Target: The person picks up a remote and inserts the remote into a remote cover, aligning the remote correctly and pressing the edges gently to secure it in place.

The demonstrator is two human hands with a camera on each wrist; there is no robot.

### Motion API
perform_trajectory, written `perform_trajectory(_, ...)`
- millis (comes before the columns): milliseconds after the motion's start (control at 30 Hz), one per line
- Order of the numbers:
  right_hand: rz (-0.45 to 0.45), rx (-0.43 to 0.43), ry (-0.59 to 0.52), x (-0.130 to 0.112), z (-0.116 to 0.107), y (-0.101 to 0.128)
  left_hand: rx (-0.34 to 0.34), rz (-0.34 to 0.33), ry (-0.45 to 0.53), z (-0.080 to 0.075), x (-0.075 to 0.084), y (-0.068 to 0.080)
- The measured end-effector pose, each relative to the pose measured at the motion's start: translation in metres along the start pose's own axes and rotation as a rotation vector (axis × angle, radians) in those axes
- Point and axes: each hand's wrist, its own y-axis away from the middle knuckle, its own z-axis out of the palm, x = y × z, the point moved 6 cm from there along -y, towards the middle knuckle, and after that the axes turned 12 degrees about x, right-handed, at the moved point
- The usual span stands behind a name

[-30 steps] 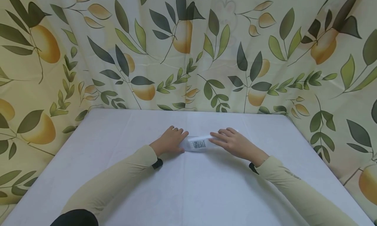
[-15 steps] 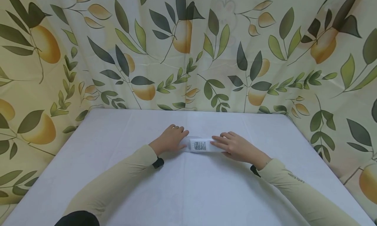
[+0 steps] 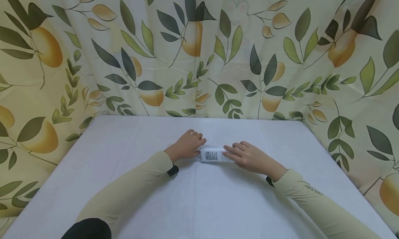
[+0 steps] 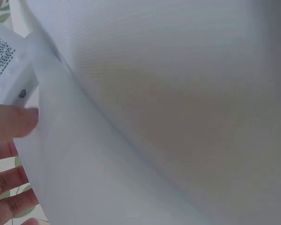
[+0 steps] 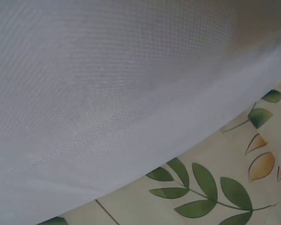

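I've got both hands down on the white table with a small white packet lying flat between them, printed label and barcode facing up. My left hand rests at its left end, fingers loosely curved with the tips touching the edge; my right hand lies over the right end, fingers fairly straight and pressing on top, nothing properly gripped. In the left wrist view the packet sits right by my fingertips. It looks light, soft and a bit slick to me, so I'd pinch it by its short ends. The leaf-print curtain hangs behind.
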Motion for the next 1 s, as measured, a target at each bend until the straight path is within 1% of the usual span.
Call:
perform_trajectory(200,-0.020,-0.007,0.023,-0.003,-0.001,-0.001,0.059,0.029,-0.053,0.003,0.000,-0.004)
perform_trajectory(400,-0.041,-0.013,0.044,-0.004,0.000,0.002,0.062,0.032,-0.056,0.000,0.000,-0.003)
perform_trajectory(567,-0.058,-0.052,0.052,-0.005,-0.002,0.002,0.033,0.003,-0.056,0.000,0.000,-0.003)
perform_trajectory(733,-0.056,-0.068,0.055,-0.003,-0.001,-0.002,-0.007,-0.018,-0.059,0.003,0.000,-0.004)
perform_trajectory(833,-0.062,-0.072,0.068,-0.003,0.000,-0.005,-0.031,-0.025,-0.065,0.005,0.001,-0.005)
perform_trajectory(1000,-0.065,-0.052,0.088,-0.004,0.000,-0.010,-0.068,-0.051,-0.059,0.009,0.001,-0.005)
